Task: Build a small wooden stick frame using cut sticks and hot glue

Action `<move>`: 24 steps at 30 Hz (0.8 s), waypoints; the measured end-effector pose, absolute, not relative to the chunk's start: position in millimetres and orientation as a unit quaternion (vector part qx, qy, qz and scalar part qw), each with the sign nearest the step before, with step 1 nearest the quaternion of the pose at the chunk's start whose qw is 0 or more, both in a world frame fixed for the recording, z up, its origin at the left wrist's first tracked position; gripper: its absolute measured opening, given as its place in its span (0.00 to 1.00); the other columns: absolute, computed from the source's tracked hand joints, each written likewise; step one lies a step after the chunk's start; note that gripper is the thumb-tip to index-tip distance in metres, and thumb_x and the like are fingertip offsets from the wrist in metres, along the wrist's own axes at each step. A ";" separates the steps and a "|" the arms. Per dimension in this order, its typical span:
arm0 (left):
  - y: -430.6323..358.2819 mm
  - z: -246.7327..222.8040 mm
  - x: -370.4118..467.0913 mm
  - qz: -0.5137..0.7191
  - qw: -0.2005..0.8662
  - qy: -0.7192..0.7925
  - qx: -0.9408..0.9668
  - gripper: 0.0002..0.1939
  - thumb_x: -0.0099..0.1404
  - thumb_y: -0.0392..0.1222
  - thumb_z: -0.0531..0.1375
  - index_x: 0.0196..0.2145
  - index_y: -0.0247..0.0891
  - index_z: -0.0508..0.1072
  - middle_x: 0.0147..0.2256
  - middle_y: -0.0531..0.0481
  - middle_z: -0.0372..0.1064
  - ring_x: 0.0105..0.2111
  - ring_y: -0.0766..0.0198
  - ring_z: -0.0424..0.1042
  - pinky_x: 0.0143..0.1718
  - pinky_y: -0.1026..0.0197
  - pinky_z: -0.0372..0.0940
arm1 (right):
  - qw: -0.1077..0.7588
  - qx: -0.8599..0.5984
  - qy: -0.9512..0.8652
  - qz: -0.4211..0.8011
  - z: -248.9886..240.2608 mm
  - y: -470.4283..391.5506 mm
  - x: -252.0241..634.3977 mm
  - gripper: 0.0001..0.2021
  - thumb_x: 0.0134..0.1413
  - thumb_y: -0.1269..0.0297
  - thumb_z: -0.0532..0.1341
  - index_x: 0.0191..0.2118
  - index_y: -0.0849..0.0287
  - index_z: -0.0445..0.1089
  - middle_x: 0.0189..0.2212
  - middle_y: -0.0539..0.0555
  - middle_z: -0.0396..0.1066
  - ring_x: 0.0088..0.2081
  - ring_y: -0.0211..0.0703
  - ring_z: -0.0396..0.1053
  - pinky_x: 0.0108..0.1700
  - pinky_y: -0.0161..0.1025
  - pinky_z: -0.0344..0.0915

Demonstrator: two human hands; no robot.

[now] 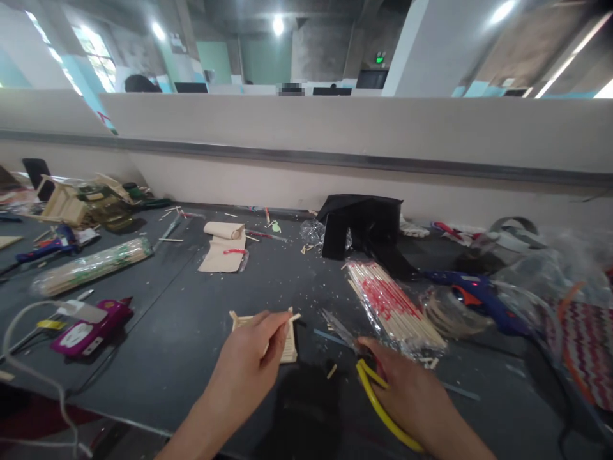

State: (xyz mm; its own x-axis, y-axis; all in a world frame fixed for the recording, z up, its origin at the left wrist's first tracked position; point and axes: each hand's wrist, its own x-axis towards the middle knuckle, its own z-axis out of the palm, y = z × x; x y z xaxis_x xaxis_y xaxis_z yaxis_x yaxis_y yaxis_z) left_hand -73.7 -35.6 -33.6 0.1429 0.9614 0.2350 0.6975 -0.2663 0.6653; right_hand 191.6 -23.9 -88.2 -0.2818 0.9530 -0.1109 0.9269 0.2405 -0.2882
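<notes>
My left hand point(253, 354) is closed in a pinch, with the end of a short wooden stick point(295, 317) showing at its fingertips. Under and beside that hand lies a small square frame of wooden sticks point(289, 351), partly hidden by it. My right hand point(407, 380) is wrapped around yellow-handled pliers point(376, 399), whose blurred, pointed jaws face up and to the left over the table. A small stick offcut point(332, 371) lies between the two hands. Just beyond my right hand is a clear pack of wooden sticks point(390, 303) with red marks.
A blue glue gun point(479, 297) and a plastic bag point(546, 275) lie right. Black material point(359, 220) stands at the back. Brown paper point(223, 249), a stick pack point(96, 265) and a purple power strip point(93, 329) with a white cable are left. A low partition point(306, 124) borders the table.
</notes>
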 end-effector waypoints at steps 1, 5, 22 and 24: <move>-39.9 -32.6 -70.6 0.307 0.216 0.563 0.736 0.14 0.70 0.39 0.50 0.47 0.41 0.72 0.37 0.47 0.73 0.34 0.62 0.72 0.32 0.64 0.63 | 0.047 -0.591 -0.795 0.132 -92.7 -25.9 197.7 0.21 0.51 0.69 0.57 0.52 0.57 0.67 0.47 0.58 0.75 0.45 0.52 0.75 0.44 0.45 0.70; -55.2 -34.8 -59.0 0.244 0.248 0.537 0.769 0.15 0.70 0.39 0.48 0.46 0.43 0.72 0.32 0.48 0.72 0.31 0.61 0.72 0.30 0.63 0.63 | 0.060 -0.555 -0.828 0.063 -106.3 -32.8 214.7 0.22 0.49 0.69 0.60 0.52 0.57 0.69 0.44 0.60 0.77 0.41 0.54 0.76 0.41 0.48 0.73; -79.3 -49.2 -42.2 0.173 0.283 0.512 0.793 0.10 0.67 0.36 0.51 0.35 0.39 0.72 0.32 0.48 0.74 0.33 0.59 0.73 0.32 0.61 0.62 | 0.217 -0.358 -0.904 0.090 -57.9 -54.2 158.7 0.12 0.63 0.70 0.51 0.36 0.56 0.72 0.32 0.55 0.69 0.33 0.44 0.69 0.31 0.40 0.67; -84.6 -51.9 -64.7 0.189 0.297 0.529 0.772 0.07 0.66 0.37 0.54 0.36 0.41 0.73 0.32 0.50 0.74 0.33 0.61 0.73 0.32 0.63 0.63 | 0.214 -0.367 -0.897 0.124 -61.2 -50.2 153.6 0.11 0.64 0.70 0.52 0.36 0.57 0.71 0.32 0.54 0.68 0.34 0.44 0.68 0.34 0.41 0.67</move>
State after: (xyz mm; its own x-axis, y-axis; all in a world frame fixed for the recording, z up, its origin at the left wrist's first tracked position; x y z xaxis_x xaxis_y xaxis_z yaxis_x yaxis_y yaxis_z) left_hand -64.7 -84.6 -51.9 0.3692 0.9291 -0.0225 0.7051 -0.2643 0.6580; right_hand 153.6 -50.2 -61.2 -0.6391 0.7116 0.2918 0.6054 0.6994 -0.3799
